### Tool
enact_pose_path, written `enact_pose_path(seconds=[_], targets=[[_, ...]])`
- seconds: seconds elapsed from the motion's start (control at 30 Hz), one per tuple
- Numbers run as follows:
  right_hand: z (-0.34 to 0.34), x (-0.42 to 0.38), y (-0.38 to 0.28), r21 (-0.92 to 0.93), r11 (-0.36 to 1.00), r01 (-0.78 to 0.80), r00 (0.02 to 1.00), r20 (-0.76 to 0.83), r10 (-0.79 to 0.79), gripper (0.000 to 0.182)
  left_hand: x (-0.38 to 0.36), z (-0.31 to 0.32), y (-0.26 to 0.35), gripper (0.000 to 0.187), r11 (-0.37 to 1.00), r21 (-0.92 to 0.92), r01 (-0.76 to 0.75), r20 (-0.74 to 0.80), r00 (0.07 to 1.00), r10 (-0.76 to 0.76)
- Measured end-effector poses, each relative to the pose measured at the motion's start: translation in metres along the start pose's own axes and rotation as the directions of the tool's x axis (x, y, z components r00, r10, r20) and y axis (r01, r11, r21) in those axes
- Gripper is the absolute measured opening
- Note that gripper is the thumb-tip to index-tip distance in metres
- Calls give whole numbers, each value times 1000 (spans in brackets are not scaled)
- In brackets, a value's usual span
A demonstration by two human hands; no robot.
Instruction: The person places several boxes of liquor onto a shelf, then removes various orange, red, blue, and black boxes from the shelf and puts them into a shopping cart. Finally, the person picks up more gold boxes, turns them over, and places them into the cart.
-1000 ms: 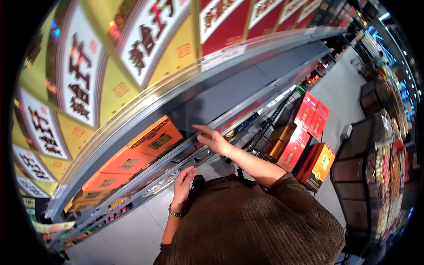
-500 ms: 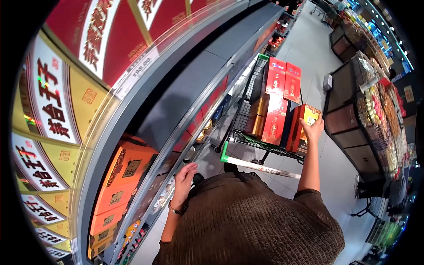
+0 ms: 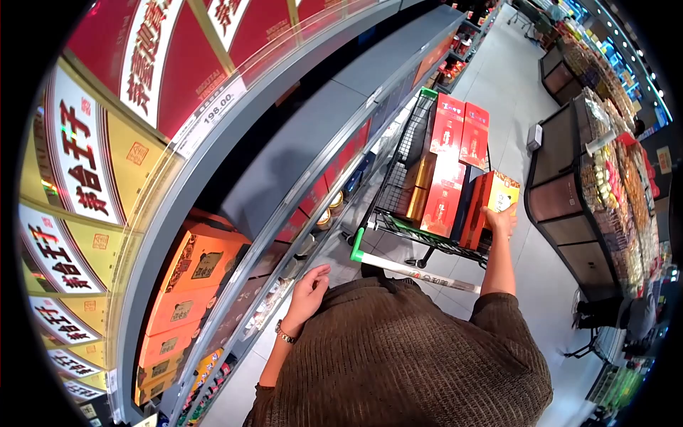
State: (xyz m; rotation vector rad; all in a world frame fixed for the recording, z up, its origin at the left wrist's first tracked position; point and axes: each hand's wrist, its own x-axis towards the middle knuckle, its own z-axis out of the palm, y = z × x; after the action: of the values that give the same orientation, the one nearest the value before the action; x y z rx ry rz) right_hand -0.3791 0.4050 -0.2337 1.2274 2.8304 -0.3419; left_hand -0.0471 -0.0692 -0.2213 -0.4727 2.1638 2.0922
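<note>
My right hand [image 3: 501, 219] is on a red and yellow gift box [image 3: 484, 198], thumb and fingers over its near upper part. The box stands upright at the right end of a shopping cart [image 3: 390, 196]. Beside it in the cart are a dark box [image 3: 466, 192], a tall red box [image 3: 442, 199] and a gold box [image 3: 420, 186]. Further forward sit two more red boxes [image 3: 447, 124]. My left hand [image 3: 308, 290] hangs in front of my body with loosely bent fingers and holds nothing. The cart's white and green handle [image 3: 413, 270] runs between my arms.
A shelf [image 3: 313, 135] runs along the left, with orange boxes [image 3: 206, 263] low down and yellow boxes [image 3: 78, 156] closer by. A price tag [image 3: 213, 114] is on its edge. To the right stand display bins [image 3: 569, 206] heaped with packaged goods. Tiled floor [image 3: 491, 57] stretches ahead.
My right hand has slid a little lower on the gift box, its fingers bending more across the yellow face. My left hand has shifted slightly right. The view has moved slightly.
</note>
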Motion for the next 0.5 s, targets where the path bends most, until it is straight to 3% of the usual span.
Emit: enact_pose_path(seconds=[0.23, 0.27, 0.37, 0.4, 0.43, 0.5], targets=[[-5, -23, 0, 101, 982, 161, 980, -138, -147, 121, -14, -1, -1, 34, 997, -41, -68, -118, 991, 63], [-15, -28, -3, 178, 957, 228, 971, -107, -212, 120, -16, -2, -1, 34, 996, -59, -62, -134, 990, 54], [-18, -32, -5, 291, 858, 424, 895, -276, -349, 118, -18, -4, -3, 33, 987, -156, -39, -113, 993, 21], [-19, -18, -1, 437, 689, 579, 815, -274, -511, 118, -16, -4, -4, 34, 975, -218, -47, -91, 995, 28], [-30, -30, -8, 720, 436, 540, 783, -240, -574, 112, -15, -4, -2, 34, 960, -277, -50, -62, 998, 34], [-62, -58, -22, 988, 128, 85, 838, -1, -546, 106, -12, -1, 14, 35, 932, -363, -6, 16, 1000, 13]])
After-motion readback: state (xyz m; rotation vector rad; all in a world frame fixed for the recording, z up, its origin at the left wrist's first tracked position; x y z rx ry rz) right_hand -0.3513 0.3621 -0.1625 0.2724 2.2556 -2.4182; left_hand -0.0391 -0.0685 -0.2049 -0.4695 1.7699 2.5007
